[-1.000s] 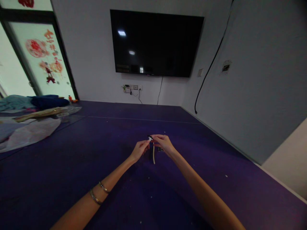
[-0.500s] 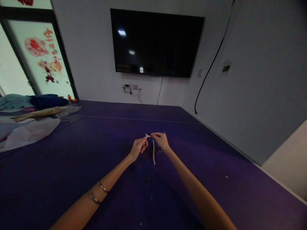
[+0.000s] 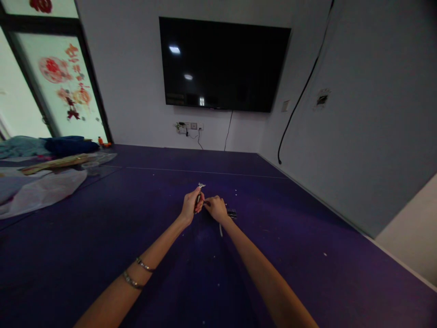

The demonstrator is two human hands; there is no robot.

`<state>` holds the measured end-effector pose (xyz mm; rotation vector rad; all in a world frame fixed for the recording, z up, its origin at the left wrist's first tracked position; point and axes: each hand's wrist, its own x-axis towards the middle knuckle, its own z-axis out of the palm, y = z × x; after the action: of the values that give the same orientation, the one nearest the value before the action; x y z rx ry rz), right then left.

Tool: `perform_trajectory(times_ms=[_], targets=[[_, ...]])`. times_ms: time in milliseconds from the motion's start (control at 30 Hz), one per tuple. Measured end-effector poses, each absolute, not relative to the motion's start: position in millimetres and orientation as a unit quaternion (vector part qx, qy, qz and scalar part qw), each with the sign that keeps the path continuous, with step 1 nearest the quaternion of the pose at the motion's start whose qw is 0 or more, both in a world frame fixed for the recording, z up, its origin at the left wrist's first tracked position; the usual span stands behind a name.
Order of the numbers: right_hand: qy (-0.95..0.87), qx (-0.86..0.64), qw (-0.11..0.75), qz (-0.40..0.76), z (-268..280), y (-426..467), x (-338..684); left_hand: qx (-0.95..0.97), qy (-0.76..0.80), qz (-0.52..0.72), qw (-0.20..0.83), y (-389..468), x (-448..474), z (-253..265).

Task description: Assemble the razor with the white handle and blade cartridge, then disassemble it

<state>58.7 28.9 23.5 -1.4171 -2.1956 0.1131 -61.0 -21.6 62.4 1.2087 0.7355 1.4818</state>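
Observation:
My left hand (image 3: 191, 205) is closed around the dark handle of a small tool with a wide silvery head (image 3: 201, 185), which points up and away from me. Close beside it on the right, my right hand (image 3: 215, 208) has its fingers pressed together just above the purple surface. Something small and dark shows at those fingertips, too small to name. A pale thin strip (image 3: 221, 230) lies under my right wrist, partly hidden. Just right of that wrist is a small dark item with shiny parts (image 3: 231, 213).
The purple surface (image 3: 143, 255) carries scattered white specks. Clear plastic sheeting (image 3: 44, 193) and folded cloths (image 3: 71, 146) lie at the left. A television (image 3: 225, 64) hangs on the far wall above sockets (image 3: 194, 125). A black cable (image 3: 297, 105) dangles at the right wall.
My right hand has come away from the tool's head and moved down and slightly left, beside my left hand. The left hand has shifted left, turning the tool more upright.

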Motion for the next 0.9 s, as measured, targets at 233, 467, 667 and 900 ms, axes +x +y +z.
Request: perform_trajectory(times_ms=[233, 467, 667, 900], targets=[[-0.790, -0.557, 0.253, 0.018, 42, 24, 86, 0.510, 0.317, 0.606, 0.521, -21, -58, 60], [-0.764, -0.633, 0.108, 0.058, 55, 3, 112, 0.513, 0.332, 0.592, 0.525, -23, -55, 57], [-0.775, -0.621, 0.063, 0.093, 40, -17, 114, 0.519, 0.343, 0.581, 0.525, -24, -53, 54], [-0.775, -0.622, 0.075, 0.083, 33, -25, 101, 0.532, 0.352, 0.563, 0.526, -25, -51, 50]])
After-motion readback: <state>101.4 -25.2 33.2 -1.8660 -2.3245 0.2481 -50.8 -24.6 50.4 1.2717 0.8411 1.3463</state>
